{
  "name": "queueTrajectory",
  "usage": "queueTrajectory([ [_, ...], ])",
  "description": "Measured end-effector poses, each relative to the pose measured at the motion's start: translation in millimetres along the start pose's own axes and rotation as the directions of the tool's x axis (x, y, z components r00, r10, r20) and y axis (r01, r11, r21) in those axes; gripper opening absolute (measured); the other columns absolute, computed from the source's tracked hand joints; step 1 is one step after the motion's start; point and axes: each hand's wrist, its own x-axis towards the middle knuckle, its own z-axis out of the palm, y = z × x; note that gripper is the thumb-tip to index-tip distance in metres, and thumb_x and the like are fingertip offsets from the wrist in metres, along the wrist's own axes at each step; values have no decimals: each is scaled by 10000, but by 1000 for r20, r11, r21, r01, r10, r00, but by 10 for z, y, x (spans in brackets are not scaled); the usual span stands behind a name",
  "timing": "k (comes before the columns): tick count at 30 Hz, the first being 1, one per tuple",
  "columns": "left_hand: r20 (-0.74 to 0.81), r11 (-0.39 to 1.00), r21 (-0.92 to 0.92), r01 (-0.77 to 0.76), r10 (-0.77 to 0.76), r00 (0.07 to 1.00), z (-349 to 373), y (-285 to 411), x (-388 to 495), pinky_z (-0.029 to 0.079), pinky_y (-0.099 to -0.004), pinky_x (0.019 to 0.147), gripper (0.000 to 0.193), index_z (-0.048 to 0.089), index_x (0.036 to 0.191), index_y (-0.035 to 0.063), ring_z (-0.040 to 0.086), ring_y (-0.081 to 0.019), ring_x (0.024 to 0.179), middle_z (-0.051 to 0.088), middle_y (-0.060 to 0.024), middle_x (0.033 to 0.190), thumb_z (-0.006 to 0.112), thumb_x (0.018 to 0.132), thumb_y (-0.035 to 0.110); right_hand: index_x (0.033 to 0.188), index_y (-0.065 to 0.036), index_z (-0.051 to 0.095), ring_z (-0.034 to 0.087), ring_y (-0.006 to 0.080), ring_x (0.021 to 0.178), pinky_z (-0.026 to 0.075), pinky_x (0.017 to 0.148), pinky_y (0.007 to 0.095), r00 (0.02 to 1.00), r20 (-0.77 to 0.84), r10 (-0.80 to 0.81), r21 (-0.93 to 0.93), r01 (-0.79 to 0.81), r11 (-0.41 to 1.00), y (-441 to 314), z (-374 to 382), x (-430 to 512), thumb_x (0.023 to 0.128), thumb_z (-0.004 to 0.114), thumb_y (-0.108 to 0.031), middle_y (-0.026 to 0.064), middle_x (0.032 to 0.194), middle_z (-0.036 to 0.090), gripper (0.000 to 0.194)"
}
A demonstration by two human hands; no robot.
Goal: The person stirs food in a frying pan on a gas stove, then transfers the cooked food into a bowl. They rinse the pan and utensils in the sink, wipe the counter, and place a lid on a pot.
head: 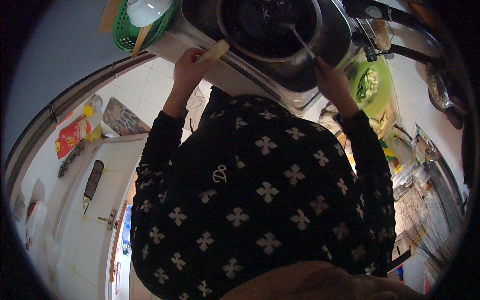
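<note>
My left hand (189,73) grips a pale yellowish, blocky piece (216,50) whose material I cannot make out. It is held near the front edge of a metal-rimmed recess (262,77), either a sink or a stove top. My right hand (333,83) has its fingers closed around the end of a thin-handled utensil (303,42). The utensil's far end reaches into a large, dark round pan (318,22) standing in the recess. What lies inside the pan is too dark to tell.
Left of the recess, a green perforated basket (125,42) holds a white bowl (146,13) and wooden chopsticks (141,40). At right are a light green plate (381,90) with sliced pale pieces and green leaves, a wire rack (369,32), and hanging utensils (437,86). A white door (80,225) stands behind left.
</note>
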Motion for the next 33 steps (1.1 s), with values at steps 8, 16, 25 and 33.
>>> queueTrajectory([
  [8,-13,1000,-16,-19,19,1000,-13,66,-40,530,-351,758,504,675,1056,22,685,-241,845,711,-126,915,808,756,404,1412,-145,487,680,428,776,544,677,524,998,12,58,109,-59,992,-418,306,125,966,505,-288,256,883,685,468],
  [16,22,999,-30,29,-28,999,13,17,28,530,-346,763,514,670,1078,22,682,-231,865,710,-125,953,803,758,402,1296,-34,571,664,461,781,548,702,522,989,-120,82,160,-62,985,-81,276,318,967,495,-275,287,894,672,415],
  [25,6,999,-6,-35,35,999,-4,18,11,533,-335,786,484,678,1073,14,696,-237,872,722,-134,946,799,762,364,1258,-6,595,651,446,898,496,769,475,999,41,31,528,-48,848,-698,343,556,968,502,-254,289,920,663,393],
  [33,-14,999,15,39,-39,999,9,118,8,535,-329,762,491,683,1070,11,695,-216,854,726,-140,958,810,763,373,1303,-37,533,683,353,690,545,561,448,916,361,-177,-241,275,931,-23,-879,-316,912,537,-143,156,757,677,405],
])
